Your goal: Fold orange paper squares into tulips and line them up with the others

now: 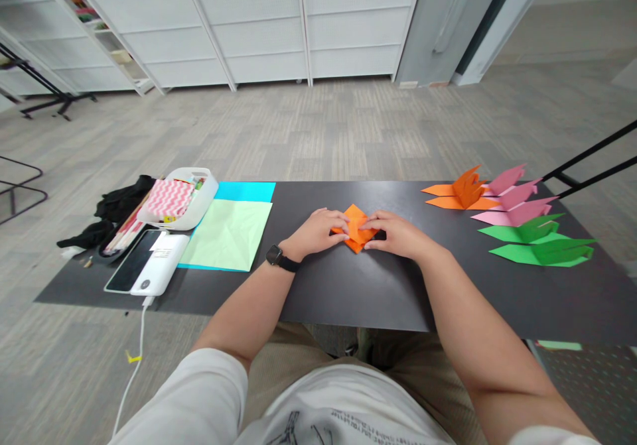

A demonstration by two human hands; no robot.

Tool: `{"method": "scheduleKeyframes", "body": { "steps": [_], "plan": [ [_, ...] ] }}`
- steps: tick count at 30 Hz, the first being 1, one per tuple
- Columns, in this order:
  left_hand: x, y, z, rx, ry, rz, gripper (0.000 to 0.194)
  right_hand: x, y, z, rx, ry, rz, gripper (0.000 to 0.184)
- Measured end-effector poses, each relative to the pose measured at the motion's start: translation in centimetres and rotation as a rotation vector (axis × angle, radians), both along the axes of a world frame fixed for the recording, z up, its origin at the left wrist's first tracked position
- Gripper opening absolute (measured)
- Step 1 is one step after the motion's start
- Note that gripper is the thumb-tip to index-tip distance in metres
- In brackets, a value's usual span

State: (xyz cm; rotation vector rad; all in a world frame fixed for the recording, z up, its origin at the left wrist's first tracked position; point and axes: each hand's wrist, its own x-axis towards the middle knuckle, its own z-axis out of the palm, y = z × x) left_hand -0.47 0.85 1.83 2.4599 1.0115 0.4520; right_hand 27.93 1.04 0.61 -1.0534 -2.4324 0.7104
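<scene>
A partly folded orange paper (356, 227) lies on the black table (348, 286) in front of me. My left hand (318, 231), with a black watch on its wrist, presses on the paper's left side with fingers curled down. My right hand (398, 233) pinches and presses the paper's right side. Both hands touch the paper at once.
Folded paper figures lie at the right: orange (462, 191), pink (512, 205) and green (540, 243). A light green sheet (226, 236) over a cyan sheet (246, 191) sits to the left, beside a white tray (182, 199), a phone (132, 262) and a white power bank (160, 266).
</scene>
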Motion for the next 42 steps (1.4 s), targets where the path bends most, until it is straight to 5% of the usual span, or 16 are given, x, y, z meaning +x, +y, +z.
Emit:
{"method": "scheduleKeyframes", "body": {
  "steps": [16, 33, 42],
  "plan": [
    [0.9, -1.1, 1.4, 0.11, -0.164, 0.089, 0.018, -1.2, 0.0, 0.1, 0.154, -0.123, -0.183, 0.025],
    [1.0, -0.9, 0.3, 0.173, 0.075, 0.3, 0.021, -1.1, -0.5, 0.6, 0.302, -0.04, -0.18, 0.032],
    [1.1, -1.0, 0.4, 0.155, 0.141, 0.263, 0.016, -1.6, -0.7, 0.6, 0.226, 0.015, -0.187, 0.027]
  ]
}}
